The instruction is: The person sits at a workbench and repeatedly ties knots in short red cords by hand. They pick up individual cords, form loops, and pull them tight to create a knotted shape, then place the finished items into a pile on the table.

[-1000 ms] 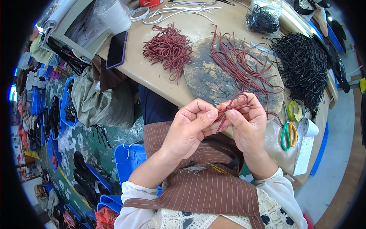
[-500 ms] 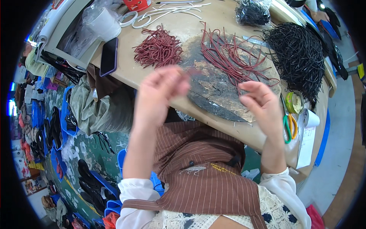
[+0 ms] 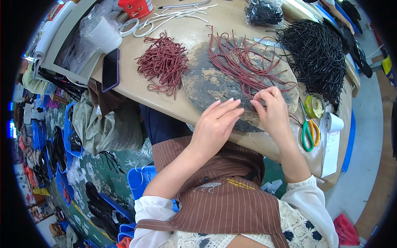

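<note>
My left hand (image 3: 217, 129) hovers over the near edge of a worn round board (image 3: 198, 84), its fingers stretched out and nothing in them. To its right, my right hand (image 3: 271, 109) has thumb and forefinger pinched together on a dark red cord. A short length of red cord shows beside that wrist; most of the held piece is hidden by the hand. Long dark red cords (image 3: 235, 62) lie loosely across the board, their near ends by my right fingertips. Left of the board sits a tangled heap of knotted dark red cords (image 3: 162, 60).
Right of the board are a black cord heap (image 3: 316, 58), a green-yellow tin (image 3: 315, 106), scissors (image 3: 307, 136) with green and orange handles, and a white roll (image 3: 333, 122). A phone (image 3: 110, 70), white cords (image 3: 173, 16) and a red tub (image 3: 136, 7) stand leftward and behind.
My left hand has come right and nearer, from beside the red heap to the board, its fingers now straightened. My right fingers have closed into a pinch. The view has shifted slightly.
</note>
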The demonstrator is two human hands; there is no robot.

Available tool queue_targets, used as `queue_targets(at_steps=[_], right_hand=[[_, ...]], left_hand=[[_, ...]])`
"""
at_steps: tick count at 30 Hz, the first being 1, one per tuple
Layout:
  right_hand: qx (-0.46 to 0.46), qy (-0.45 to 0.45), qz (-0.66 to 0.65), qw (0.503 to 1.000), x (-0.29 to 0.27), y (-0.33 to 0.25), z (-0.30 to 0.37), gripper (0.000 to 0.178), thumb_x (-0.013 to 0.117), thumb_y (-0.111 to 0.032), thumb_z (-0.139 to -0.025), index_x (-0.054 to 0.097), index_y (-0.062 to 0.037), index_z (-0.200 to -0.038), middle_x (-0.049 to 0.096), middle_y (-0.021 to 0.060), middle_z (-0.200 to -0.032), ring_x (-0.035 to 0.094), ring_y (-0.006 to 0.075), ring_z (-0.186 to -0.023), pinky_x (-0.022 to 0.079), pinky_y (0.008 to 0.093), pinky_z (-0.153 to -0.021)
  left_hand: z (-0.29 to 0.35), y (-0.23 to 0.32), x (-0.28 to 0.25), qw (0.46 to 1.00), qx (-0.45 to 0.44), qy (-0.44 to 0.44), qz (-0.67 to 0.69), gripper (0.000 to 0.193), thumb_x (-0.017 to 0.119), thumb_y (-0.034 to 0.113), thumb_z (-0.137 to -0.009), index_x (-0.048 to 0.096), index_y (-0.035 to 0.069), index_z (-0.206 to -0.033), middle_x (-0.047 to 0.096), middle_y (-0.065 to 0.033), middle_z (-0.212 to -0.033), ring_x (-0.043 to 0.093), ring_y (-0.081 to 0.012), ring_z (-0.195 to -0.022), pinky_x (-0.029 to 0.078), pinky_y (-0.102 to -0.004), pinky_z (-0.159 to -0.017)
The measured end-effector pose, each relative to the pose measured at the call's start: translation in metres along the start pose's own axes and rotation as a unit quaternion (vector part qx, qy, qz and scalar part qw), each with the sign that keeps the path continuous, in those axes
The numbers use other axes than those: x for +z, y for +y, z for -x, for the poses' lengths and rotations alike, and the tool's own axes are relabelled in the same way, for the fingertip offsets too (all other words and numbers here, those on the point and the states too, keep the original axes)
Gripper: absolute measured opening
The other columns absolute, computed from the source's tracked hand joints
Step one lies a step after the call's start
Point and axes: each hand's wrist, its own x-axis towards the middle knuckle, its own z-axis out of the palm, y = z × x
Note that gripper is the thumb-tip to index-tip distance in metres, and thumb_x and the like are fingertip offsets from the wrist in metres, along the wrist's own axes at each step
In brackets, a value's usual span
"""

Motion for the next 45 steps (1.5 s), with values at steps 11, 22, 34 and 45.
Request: queue_targets(at_steps=[11, 22, 34, 45], right_hand=[[0.107, -0.238, -0.328, 0.908, -0.067, -0.05, -0.025, 0.012, 0.055, -0.006, -0.082, 0.057, 0.0005, -0.093, 0.058, -0.0003, -0.072, 0.047, 0.0013, -0.059, 0.038, 0.0175, -0.051], [0.099, -0.382, -0.5, 0.771, -0.062, -0.062, -0.053, 0.016, 0.059, -0.011, -0.081, 0.059, 0.0013, -0.092, 0.06, 0.0026, -0.075, 0.048, 0.0022, -0.057, 0.038, 0.0142, -0.05], [0.089, -0.191, -0.525, 0.824, -0.025, -0.075, -0.044, 0.013, 0.059, -0.004, -0.08, 0.058, 0.0031, -0.09, 0.062, 0.0055, -0.081, 0.056, 0.0071, -0.065, 0.046, 0.0188, -0.061], [0.076, -0.159, -0.561, 0.809, -0.008, -0.07, -0.037, 0.011, 0.062, -0.005, -0.079, 0.06, 0.0015, -0.087, 0.061, 0.0039, -0.079, 0.055, 0.0072, -0.069, 0.045, 0.0196, -0.062]], left_hand=[[-0.052, 0.008, -0.061, 0.995, 0.095, 0.029, -0.015, 0.023, 0.066, 0.009, -0.07, 0.066, 0.012, -0.093, 0.064, -0.0042, -0.084, 0.06, -0.0225, -0.091, 0.036, -0.0395, -0.092], [-0.018, 0.018, -0.07, 0.962, -0.144, 0.077, 0.217, 0.017, 0.059, 0.0, -0.077, 0.063, 0.001, -0.093, 0.062, -0.0094, -0.082, 0.061, -0.0143, -0.069, 0.048, -0.023, -0.065], [-0.003, 0.005, -0.049, 0.718, -0.311, 0.072, 0.619, 0.02, 0.056, 0.006, -0.084, 0.057, -0.004, -0.102, 0.062, -0.0079, -0.089, 0.057, -0.0114, -0.078, 0.047, -0.0241, -0.073], [-0.01, 0.009, -0.057, 0.758, -0.322, 0.019, 0.567, 0.023, 0.062, 0.007, -0.08, 0.06, -0.005, -0.099, 0.063, -0.0071, -0.087, 0.058, -0.0115, -0.077, 0.046, -0.0229, -0.071]])
